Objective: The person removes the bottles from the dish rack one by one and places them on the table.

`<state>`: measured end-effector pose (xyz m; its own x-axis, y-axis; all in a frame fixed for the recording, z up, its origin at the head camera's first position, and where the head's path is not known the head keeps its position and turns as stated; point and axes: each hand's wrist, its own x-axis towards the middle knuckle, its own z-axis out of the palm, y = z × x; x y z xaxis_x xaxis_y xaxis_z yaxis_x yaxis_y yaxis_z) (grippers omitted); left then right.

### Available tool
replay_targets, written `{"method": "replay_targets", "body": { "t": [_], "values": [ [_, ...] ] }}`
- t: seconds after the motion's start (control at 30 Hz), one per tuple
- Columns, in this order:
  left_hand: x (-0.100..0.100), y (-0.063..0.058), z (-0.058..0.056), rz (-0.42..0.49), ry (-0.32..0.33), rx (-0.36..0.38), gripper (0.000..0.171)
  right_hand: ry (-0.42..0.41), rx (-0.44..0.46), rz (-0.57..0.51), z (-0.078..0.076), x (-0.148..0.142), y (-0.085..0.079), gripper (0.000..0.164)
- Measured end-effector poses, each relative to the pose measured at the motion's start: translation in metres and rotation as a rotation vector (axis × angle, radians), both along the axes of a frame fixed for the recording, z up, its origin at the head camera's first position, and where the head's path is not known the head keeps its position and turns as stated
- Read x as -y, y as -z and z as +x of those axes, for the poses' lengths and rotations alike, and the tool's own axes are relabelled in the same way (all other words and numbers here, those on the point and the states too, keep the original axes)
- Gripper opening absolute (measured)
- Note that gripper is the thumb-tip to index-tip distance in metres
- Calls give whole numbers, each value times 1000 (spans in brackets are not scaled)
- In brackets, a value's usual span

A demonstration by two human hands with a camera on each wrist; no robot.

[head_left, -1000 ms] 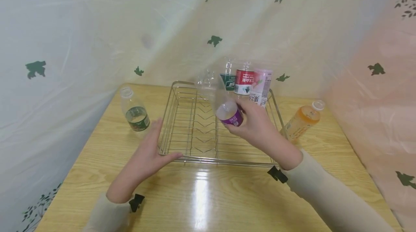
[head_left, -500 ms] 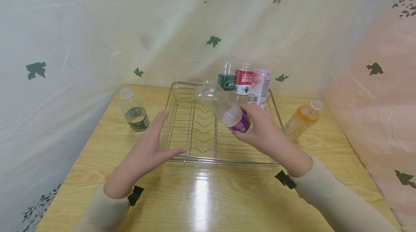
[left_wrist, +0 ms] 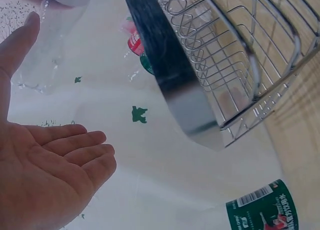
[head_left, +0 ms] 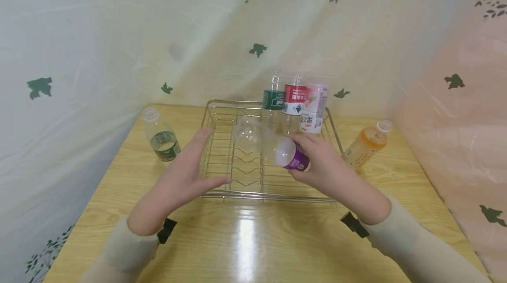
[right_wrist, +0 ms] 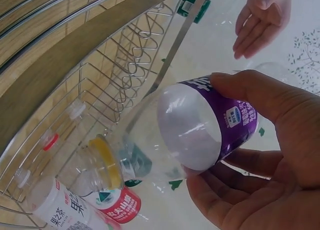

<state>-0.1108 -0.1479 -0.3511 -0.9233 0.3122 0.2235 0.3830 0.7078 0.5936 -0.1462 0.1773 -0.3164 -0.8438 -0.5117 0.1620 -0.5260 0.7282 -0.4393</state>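
A clear plastic bottle with a purple label (head_left: pixel 299 159) is gripped by my right hand (head_left: pixel 326 164), tilted above the wire rack (head_left: pixel 261 195). Thumb and fingers curl round its label in the right wrist view, where a yellow ring (right_wrist: pixel 107 160) shows near its neck. My left hand (head_left: pixel 180 184) stands over the rack's left side, fingers straight and thumb spread, holding nothing; its palm shows in the left wrist view. At the rack's back right stand a green-labelled bottle (head_left: pixel 273 99), a red-labelled bottle (head_left: pixel 294 99) and a pink and white bottle (head_left: pixel 314 109), labels upside down.
A clear bottle with a dark green label (head_left: pixel 164 144) stands left of the rack on the wooden table (head_left: pixel 198 239). An orange-topped bottle with a white cap (head_left: pixel 366 144) is on the right. A patterned plastic sheet (head_left: pixel 214 54) hangs behind.
My right hand has drawn the purple-labelled bottle nearer and slightly right, and the bottle's far end has come down. My left hand has shifted slightly up and right, away from the rack's left rim.
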Motion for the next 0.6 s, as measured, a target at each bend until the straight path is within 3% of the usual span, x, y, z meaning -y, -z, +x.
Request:
{"method": "replay_targets", "body": {
  "t": [0.6],
  "values": [
    [-16,-20,-2,-128,47,-25,111,-54,-47,147,14,0,-5,75]
  ]
}}
